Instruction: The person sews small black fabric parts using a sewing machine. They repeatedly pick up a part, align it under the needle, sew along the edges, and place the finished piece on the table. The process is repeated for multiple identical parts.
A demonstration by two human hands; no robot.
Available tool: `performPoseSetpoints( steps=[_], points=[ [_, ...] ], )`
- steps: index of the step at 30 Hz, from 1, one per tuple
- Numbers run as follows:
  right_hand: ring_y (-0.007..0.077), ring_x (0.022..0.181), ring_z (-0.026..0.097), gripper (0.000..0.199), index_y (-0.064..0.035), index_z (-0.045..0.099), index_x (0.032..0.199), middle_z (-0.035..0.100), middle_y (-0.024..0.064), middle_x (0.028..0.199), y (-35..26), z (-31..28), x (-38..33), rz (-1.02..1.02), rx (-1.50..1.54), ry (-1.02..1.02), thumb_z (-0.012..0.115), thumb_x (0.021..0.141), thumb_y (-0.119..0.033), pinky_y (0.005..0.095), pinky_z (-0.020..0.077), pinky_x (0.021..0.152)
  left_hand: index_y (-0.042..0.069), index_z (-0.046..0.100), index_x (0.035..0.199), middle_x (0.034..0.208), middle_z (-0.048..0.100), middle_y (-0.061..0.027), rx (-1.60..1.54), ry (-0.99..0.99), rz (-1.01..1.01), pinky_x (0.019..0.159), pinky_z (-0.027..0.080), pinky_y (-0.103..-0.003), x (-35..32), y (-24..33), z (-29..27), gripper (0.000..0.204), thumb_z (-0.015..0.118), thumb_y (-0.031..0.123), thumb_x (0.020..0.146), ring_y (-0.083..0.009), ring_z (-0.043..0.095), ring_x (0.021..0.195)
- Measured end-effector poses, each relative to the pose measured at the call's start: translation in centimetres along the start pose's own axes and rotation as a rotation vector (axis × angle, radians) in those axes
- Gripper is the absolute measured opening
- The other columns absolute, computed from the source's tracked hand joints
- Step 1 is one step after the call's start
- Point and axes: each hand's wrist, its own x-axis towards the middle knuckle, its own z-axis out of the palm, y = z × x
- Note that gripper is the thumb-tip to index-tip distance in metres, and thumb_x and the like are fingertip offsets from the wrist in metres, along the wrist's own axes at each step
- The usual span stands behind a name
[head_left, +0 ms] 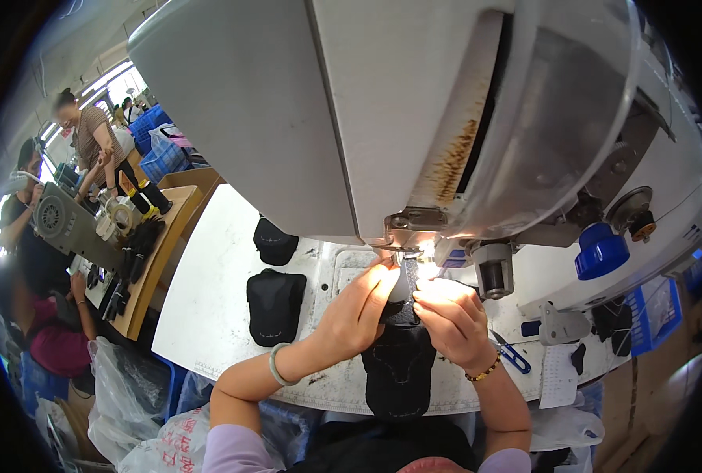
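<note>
Under the lit needle area of a white sewing machine (pixel 248 118), both my hands work on a black padded fabric piece (pixel 398 370). Its lower end lies toward me over the table's near edge. A dark grey textured strip (pixel 404 314) runs from the piece up to the machine's foot. My left hand (pixel 356 309) pinches the work at the strip's left side, fingertips close to the foot. My right hand (pixel 452 319) grips it from the right with curled fingers. The exact stitching point is hidden by fingertips and glare.
Two more black fabric pieces (pixel 276 307) (pixel 275 241) lie on the white table (pixel 209 315) at left. Blue-handled scissors (pixel 512 355) and a white paper tag (pixel 558 377) lie at right. Plastic bags (pixel 130 402) stand below left. Co-workers (pixel 99 142) are at another bench.
</note>
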Motion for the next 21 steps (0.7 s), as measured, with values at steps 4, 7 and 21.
performPoseSetpoints(
  steps=[4,7,21],
  points=[
    [0.0092,0.069,0.053,0.021,-0.0098,0.065,0.097,0.062,-0.0024,0.095,0.0,0.3,0.4,-0.004,-0.027,0.011,0.067,0.076,-0.009,0.0250,0.0411,0.073,-0.008,0.051,0.114,0.115,0.053,-0.0237,-0.048,0.004,-0.026,0.085,0.051,-0.038,0.1,-0.7,0.1,0.060,0.061,-0.009,0.055,-0.0374,0.058,0.104],
    [0.0090,0.068,0.053,0.022,-0.0098,0.065,0.097,0.060,-0.0032,0.088,0.1,0.6,0.6,-0.006,-0.062,0.012,0.067,0.075,-0.008,0.0251,0.0414,0.072,-0.006,0.052,0.113,0.116,0.052,-0.0223,-0.073,0.019,-0.032,0.083,0.052,-0.037,0.2,-1.2,0.3,0.058,0.062,-0.010,0.056,-0.0365,0.058,0.102],
    [0.0123,0.069,0.054,0.032,-0.0143,0.067,0.100,0.057,-0.0044,0.079,-0.2,1.0,1.6,0.145,-0.090,0.009,0.066,0.071,-0.001,0.0292,0.0429,0.072,-0.001,0.056,0.108,0.110,0.057,-0.0196,-0.186,0.113,-0.092,0.074,0.053,-0.035,0.1,-3.5,1.7,0.048,0.060,-0.013,0.061,-0.0357,0.062,0.090]
  ],
)
